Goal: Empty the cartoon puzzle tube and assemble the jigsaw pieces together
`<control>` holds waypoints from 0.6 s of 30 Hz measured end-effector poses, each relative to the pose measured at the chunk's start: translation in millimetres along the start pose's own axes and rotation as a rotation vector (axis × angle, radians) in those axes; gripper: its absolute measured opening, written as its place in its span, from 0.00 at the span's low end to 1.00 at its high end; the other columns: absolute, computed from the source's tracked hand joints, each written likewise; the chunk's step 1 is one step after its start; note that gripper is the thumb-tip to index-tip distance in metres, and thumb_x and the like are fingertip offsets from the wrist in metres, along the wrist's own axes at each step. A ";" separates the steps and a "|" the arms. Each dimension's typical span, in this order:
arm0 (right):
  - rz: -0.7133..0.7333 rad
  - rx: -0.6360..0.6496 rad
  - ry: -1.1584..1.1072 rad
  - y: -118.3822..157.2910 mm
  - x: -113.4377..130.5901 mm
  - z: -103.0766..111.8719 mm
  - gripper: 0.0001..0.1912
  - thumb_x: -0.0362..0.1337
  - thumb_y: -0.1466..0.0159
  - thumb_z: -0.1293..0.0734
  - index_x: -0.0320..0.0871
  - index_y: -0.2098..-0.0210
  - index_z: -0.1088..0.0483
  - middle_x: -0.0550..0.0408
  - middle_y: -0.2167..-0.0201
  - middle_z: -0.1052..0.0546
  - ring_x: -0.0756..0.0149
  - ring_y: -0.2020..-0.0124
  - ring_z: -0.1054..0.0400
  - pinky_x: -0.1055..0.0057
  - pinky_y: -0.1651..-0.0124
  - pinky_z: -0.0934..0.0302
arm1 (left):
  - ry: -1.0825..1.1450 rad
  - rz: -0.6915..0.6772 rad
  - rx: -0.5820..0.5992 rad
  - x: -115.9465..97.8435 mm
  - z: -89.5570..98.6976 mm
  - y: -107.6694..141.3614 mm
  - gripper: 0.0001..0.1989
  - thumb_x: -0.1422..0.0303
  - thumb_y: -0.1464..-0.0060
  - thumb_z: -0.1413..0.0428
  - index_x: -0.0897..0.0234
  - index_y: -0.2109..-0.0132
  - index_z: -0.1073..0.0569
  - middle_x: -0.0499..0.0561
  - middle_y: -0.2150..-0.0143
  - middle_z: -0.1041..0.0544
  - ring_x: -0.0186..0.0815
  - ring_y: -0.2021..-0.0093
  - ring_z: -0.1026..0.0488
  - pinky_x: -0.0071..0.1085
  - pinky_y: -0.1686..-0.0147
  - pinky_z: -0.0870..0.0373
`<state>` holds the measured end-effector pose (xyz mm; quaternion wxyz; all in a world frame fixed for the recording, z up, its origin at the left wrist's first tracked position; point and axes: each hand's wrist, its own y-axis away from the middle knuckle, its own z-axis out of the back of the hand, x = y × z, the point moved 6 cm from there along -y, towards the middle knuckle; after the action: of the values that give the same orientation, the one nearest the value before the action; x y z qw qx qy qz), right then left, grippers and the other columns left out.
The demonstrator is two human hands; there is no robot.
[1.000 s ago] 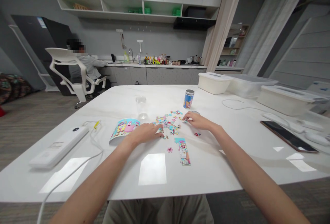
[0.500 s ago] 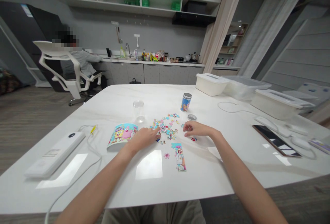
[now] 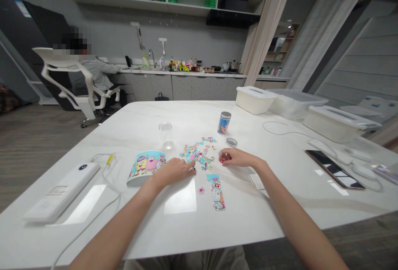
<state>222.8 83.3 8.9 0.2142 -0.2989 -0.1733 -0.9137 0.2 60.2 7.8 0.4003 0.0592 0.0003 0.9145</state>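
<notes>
Loose jigsaw puzzle pieces (image 3: 199,152) lie in a colourful heap on the white table. At the heap's near left edge, my left hand (image 3: 175,170) has its fingers bent down, a dark puzzle piece (image 3: 193,170) showing under the fingertips. My right hand (image 3: 238,157) is closed at the heap's right side, with a bit of a red puzzle piece between thumb and fingers. Nearer to me lies a joined strip of puzzle (image 3: 218,193) with a cartoon figure in white. A single pink puzzle piece (image 3: 201,190) rests left of this strip.
A curved picture sheet (image 3: 146,164) lies by my left forearm, and a clear jar (image 3: 166,134) stands beyond it. Past the heap are a blue can (image 3: 224,123) and a metal lid (image 3: 231,142). White power bank (image 3: 66,189), cables, phone (image 3: 334,168) and bins (image 3: 256,100) occupy the sides.
My left hand has shifted slightly right and nearer, over pieces that showed before. My right fingers have closed, and the red piece beneath them has left its spot on the table.
</notes>
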 end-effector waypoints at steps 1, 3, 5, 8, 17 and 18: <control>0.014 -0.020 0.026 -2.1 4.1 -1.8 0.07 0.34 0.43 0.34 0.42 0.63 0.29 0.54 0.68 0.26 0.66 0.69 0.33 0.69 0.64 0.38 | 0.004 0.003 0.003 0.1 0.2 -0.3 0.15 0.58 0.34 0.56 0.61 0.52 0.30 0.55 0.70 0.23 0.43 0.68 0.23 0.34 0.66 0.30; 0.046 -0.050 0.081 -5.1 11.5 -5.3 0.07 0.35 0.41 0.35 0.42 0.62 0.29 0.54 0.68 0.26 0.66 0.69 0.34 0.69 0.65 0.39 | -0.008 0.002 0.016 -0.6 1.4 -0.3 0.15 0.59 0.34 0.57 0.61 0.52 0.31 0.55 0.70 0.23 0.42 0.68 0.23 0.34 0.66 0.30; 0.076 -0.074 0.118 -6.7 17.3 -8.3 0.08 0.35 0.40 0.35 0.42 0.61 0.28 0.54 0.68 0.26 0.66 0.69 0.34 0.70 0.65 0.40 | -0.048 0.007 0.030 -1.4 3.7 0.4 0.15 0.61 0.33 0.58 0.62 0.52 0.31 0.55 0.69 0.23 0.42 0.68 0.23 0.34 0.65 0.31; 0.122 -0.082 0.123 -7.7 23.1 -12.0 0.09 0.32 0.39 0.37 0.42 0.59 0.29 0.54 0.68 0.26 0.67 0.69 0.34 0.70 0.65 0.39 | -0.098 0.016 0.043 -3.2 6.7 1.4 0.15 0.61 0.33 0.59 0.62 0.52 0.31 0.56 0.68 0.23 0.43 0.67 0.23 0.35 0.65 0.31; 0.143 -0.152 0.230 -7.8 15.9 -4.6 0.11 0.34 0.41 0.34 0.42 0.59 0.28 0.50 0.63 0.25 0.63 0.65 0.32 0.68 0.61 0.37 | -0.047 -0.013 0.018 -8.0 3.4 0.3 0.15 0.62 0.34 0.59 0.61 0.47 0.33 0.53 0.68 0.24 0.39 0.66 0.24 0.31 0.64 0.32; 0.134 -0.161 0.222 -8.0 14.5 -3.7 0.10 0.33 0.41 0.35 0.42 0.59 0.28 0.50 0.63 0.25 0.63 0.65 0.32 0.68 0.61 0.37 | -0.043 -0.006 0.020 -7.3 3.0 0.6 0.15 0.62 0.34 0.59 0.61 0.47 0.33 0.53 0.68 0.24 0.39 0.66 0.24 0.31 0.63 0.32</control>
<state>206.5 84.3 13.6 0.2680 -0.2231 -0.0542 -0.9357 5.0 54.3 10.0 0.4026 0.0827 0.0009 0.9116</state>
